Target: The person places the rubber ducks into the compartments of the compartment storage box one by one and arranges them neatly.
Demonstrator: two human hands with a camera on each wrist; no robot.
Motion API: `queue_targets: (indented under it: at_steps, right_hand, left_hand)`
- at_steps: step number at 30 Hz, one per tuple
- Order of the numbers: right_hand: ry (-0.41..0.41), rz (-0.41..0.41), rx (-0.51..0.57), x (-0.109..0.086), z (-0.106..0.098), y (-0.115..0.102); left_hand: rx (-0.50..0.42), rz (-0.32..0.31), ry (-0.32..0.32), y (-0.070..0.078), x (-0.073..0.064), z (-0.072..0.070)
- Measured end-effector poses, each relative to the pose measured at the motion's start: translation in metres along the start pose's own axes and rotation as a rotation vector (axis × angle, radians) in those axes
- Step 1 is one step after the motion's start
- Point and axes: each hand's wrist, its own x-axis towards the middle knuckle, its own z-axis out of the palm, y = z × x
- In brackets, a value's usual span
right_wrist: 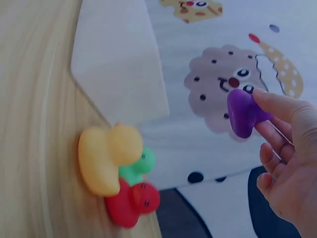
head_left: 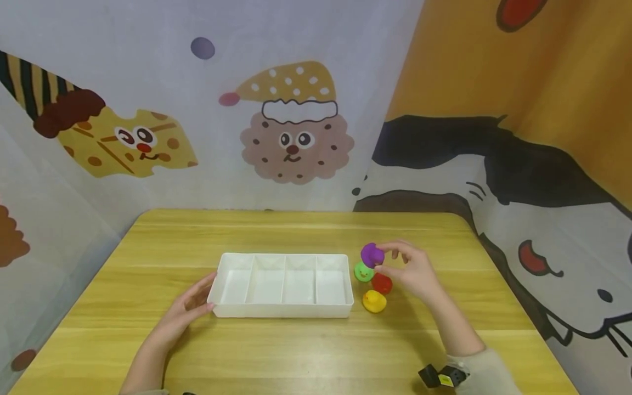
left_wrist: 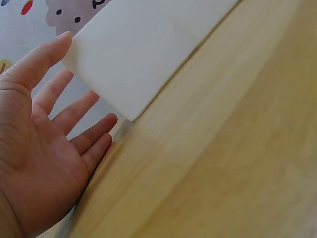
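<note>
Between thumb and fingers my right hand (head_left: 412, 269) pinches a purple rubber duck (head_left: 371, 255), held up off the table. Below it on the wood sit a green duck (head_left: 364, 272), a red duck (head_left: 382, 283) and a yellow duck (head_left: 374, 302), grouped just right of a white tray (head_left: 283, 310) with several compartments in a row. My left hand (left_wrist: 49, 134) is at the tray's left end, its thumb touching the near corner and its fingers fairly straight along the end wall. The right wrist view shows the purple duck (right_wrist: 242, 113) well apart from the other ducks.
The wooden table (head_left: 316, 356) runs up to a wall covering (head_left: 296, 33) with cartoon figures behind it. A small black device (head_left: 441, 377) sits at my right wrist by the sleeve.
</note>
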Motion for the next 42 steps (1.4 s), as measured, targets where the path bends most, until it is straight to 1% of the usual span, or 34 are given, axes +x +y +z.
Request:
queue_targets:
  at_steps: [10,17,23,28,33,42]
  right_hand:
    - [-0.003,-0.025,0.063,0.001,0.018,-0.024]
    - [-0.016,-0.044,0.093,0.005,0.035,-0.038]
    - [-0.036,-0.024,0.117,0.010,0.051,-0.048]
    - [-0.046,-0.047,0.152,0.012,0.066,-0.056]
    - [-0.055,-0.065,0.147,0.013,0.080,-0.064]
    - [-0.069,-0.116,0.148,0.016,0.107,-0.071]
  left_hand:
    - [-0.002,-0.008,0.006,0.001,0.000,0.001]
    - [-0.001,0.002,-0.002,0.003,-0.001,0.000]
    - [0.004,-0.002,0.002,0.002,-0.001,0.000]
    - [0.008,-0.010,0.006,0.002,-0.001,0.000]
    - [0.018,-0.011,0.012,0.002,-0.001,0.001]
    - [0.023,-0.011,0.011,0.002,0.000,0.002]
